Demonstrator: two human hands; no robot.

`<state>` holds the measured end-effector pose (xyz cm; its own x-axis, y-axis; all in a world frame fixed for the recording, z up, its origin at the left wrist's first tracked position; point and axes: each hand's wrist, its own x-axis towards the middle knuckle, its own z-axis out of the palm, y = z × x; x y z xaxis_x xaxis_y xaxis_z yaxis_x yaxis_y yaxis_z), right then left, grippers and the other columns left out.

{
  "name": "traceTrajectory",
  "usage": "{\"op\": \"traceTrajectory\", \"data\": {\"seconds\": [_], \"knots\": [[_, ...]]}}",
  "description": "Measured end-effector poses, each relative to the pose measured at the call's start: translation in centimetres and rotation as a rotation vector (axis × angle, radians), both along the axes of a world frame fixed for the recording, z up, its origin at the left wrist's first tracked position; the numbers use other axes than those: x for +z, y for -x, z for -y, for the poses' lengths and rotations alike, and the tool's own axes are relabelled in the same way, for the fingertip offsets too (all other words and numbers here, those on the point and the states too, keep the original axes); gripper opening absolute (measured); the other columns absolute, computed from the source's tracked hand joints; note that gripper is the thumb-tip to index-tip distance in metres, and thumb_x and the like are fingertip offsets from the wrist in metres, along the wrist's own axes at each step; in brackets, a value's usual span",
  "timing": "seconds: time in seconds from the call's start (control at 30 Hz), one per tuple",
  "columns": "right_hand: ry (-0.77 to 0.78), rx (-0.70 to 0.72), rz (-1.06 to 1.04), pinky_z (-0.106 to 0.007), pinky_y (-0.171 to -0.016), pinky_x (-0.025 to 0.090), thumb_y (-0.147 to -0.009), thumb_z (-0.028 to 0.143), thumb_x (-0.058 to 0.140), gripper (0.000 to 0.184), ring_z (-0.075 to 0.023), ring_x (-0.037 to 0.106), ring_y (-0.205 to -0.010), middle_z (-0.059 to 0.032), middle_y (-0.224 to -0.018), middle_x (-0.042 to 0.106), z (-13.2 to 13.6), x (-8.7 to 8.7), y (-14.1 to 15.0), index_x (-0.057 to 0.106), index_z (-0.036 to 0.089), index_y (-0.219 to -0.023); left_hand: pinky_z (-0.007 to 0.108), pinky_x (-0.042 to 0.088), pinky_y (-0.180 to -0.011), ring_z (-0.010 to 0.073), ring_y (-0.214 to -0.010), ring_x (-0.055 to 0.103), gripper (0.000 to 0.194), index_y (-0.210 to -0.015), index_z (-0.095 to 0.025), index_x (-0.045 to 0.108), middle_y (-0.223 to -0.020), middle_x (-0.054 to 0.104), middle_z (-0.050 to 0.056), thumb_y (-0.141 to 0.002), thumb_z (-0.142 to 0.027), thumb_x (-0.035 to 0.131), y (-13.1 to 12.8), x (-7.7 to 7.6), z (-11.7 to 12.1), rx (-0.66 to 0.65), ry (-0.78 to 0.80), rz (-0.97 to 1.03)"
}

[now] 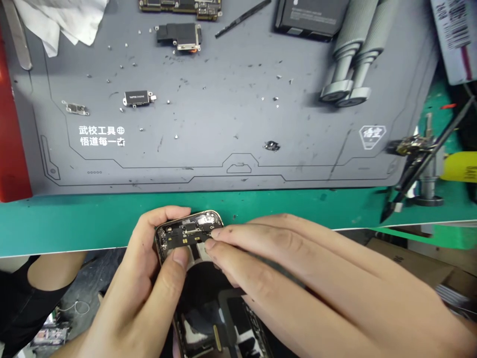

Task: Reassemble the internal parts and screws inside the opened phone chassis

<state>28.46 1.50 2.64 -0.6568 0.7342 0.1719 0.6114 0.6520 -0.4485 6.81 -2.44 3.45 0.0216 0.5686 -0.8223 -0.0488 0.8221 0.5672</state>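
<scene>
My left hand (149, 278) is closed around the end of an opened phone housing (203, 286), its thumb lying on the inside near the edge. A black flex cable (182, 240) with small gold contacts runs across that end of the housing. The fingertips of my right hand (283, 268) are pinched together at the right end of the flex cable, and they hide what lies beneath them. Further down, the housing shows black and pale patches inside, and my right hand covers part of its right side.
On the grey mat (208, 124) lie a taptic engine (137, 98), a small metal bracket (76, 108), a black module (179, 37), a circuit board (179, 6), a battery (309, 17) and scattered screws. Grey screwdrivers (350, 54) lie at right; black tweezers (421, 164) overhang the green table (112, 214).
</scene>
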Motion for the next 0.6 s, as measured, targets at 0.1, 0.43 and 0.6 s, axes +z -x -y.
{"op": "traceTrajectory", "data": {"seconds": [0.1,0.43,0.6], "knots": [[0.022,-0.012,-0.018,-0.027,-0.101,0.074,-0.115,0.020,0.063,0.027,-0.0202,0.084,-0.094,-0.0031,-0.114,0.091,0.21,-0.08,-0.13,0.090,0.021,-0.114,0.018,0.067,-0.100,0.0198,-0.141,0.074,0.024,-0.142,-0.043,0.074,-0.149,0.081,-0.004,-0.119,-0.047,0.071,-0.14,0.10,0.11,0.023,-0.006,0.002],[-0.008,-0.043,-0.027,-0.026,-0.104,0.074,-0.120,0.023,0.052,0.039,-0.0200,0.084,-0.098,-0.0019,-0.114,0.092,0.50,0.06,-0.03,0.090,0.023,-0.111,0.019,0.069,-0.092,0.0191,-0.126,0.079,0.027,-0.143,-0.043,0.073,-0.151,0.081,-0.004,-0.119,-0.054,0.069,0.21,-0.14,0.21,0.029,0.010,0.092],[0.000,-0.033,-0.031,-0.026,-0.095,0.076,-0.119,0.020,0.053,0.041,-0.0198,0.084,-0.092,-0.0032,-0.110,0.092,0.41,0.07,0.17,0.092,0.024,-0.107,0.019,0.068,-0.094,0.0205,-0.131,0.078,0.032,-0.141,-0.044,0.075,-0.146,0.083,-0.004,-0.115,-0.062,0.074,0.34,0.14,0.10,0.033,0.051,0.095]]}}
